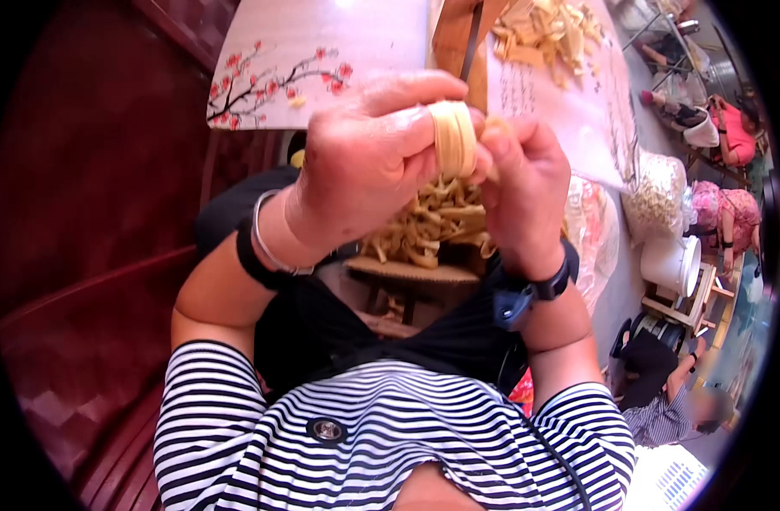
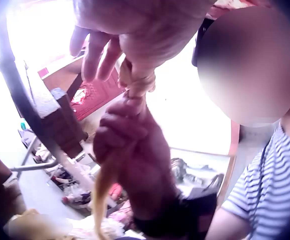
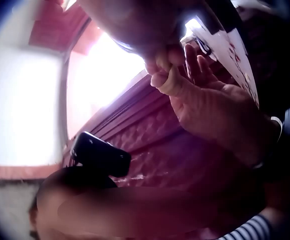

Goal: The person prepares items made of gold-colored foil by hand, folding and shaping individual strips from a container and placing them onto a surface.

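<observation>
Nearest me, a little above the middle of the frame, the right hand (image 1: 530, 187) pinches a yellow strip (image 1: 455, 140), its fingers curled close. The left hand (image 1: 364, 162) grips the wound part between its digits, while 3 of its fingers spread loosely in the left wrist view. Several turns lie side by side in a snug band; which digit carries them I cannot tell. From the right hand's fist a long tail of strip (image 2: 103, 192) hangs free, so I'd call this winding partly done: the band is formed, the tail isn't wound in. Below sit a striped shirt (image 1: 381, 434) and dark clothing over the lap.

Just beyond the hands, mid-frame, a tangled heap of strips (image 1: 424, 226) rests on a brown board (image 1: 411, 271). I can't tell whether those pieces are finished or waiting, so how much is left overall is unclear.

Farther up, the bench (image 1: 356, 34) shows a red blossom print, and a 2nd pile of strips (image 1: 543, 38) lies at the upper right, flatter and looser. A wooden piece (image 1: 452, 38) stands between. Farthest off, along the right edge, are a white bucket (image 1: 667, 266) and at least 3 other people.
</observation>
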Demonstrator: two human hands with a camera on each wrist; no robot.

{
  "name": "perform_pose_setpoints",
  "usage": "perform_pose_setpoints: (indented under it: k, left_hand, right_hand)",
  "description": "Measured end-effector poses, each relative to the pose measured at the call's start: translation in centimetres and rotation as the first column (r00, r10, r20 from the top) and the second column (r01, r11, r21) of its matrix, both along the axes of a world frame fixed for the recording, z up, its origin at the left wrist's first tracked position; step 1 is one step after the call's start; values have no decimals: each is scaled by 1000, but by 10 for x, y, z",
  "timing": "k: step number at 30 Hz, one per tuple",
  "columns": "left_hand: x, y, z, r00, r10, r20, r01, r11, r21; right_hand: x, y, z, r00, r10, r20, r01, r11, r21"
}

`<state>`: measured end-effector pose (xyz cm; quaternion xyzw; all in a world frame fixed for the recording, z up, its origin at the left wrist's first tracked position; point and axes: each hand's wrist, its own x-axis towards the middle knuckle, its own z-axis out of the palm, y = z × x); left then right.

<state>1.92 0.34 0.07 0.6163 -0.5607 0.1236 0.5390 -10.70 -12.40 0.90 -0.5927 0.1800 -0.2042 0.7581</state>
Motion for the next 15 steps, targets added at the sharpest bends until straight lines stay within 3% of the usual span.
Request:
perform_pose_setpoints:
  k: [1, 3, 5, 6, 7, 9, 12, 14, 15]
  left_hand:
    - [-3, 0, 5, 995, -29, -95, 35, 998, 61]
    - [-3, 4, 12, 990, -61, -131, 88, 974, 208]
    - [-3, 10, 15, 998, -63, -24, 68, 958, 280]
    - [-3, 12, 16, 997, -69, 31, 56, 948, 315]
    - [-3, 13, 15, 995, -65, 75, 39, 950, 310]
    - [-6, 10, 10, 986, -59, 158, 9, 954, 299]
    - [-6, 5, 6, 991, -130, -15, 130, 963, 234]
    - [-2, 11, 17, 959, -209, -191, 246, 948, 200]
    - [4, 14, 18, 921, -247, -300, 283, 956, 81]
  right_hand:
    - [1, 4, -1, 988, 13, 154, -10, 1000, -22]
    - [-3, 4, -2, 992, 13, 128, -6, 998, -59]
    - [-8, 2, 1, 996, 91, 3, -86, 951, -297]
    - [-9, 1, 2, 991, 115, -64, -131, 904, -406]
    - [-5, -1, -4, 985, 170, 31, -114, 774, -623]
    - [-1, 7, -2, 996, 57, -73, -92, 624, -776]
    - [0, 1, -8, 982, 67, -176, -175, 665, -726]
    - [-5, 0, 3, 935, 228, -272, -318, 878, -359]
    - [-8, -3, 9, 902, 320, -290, -371, 917, -142]
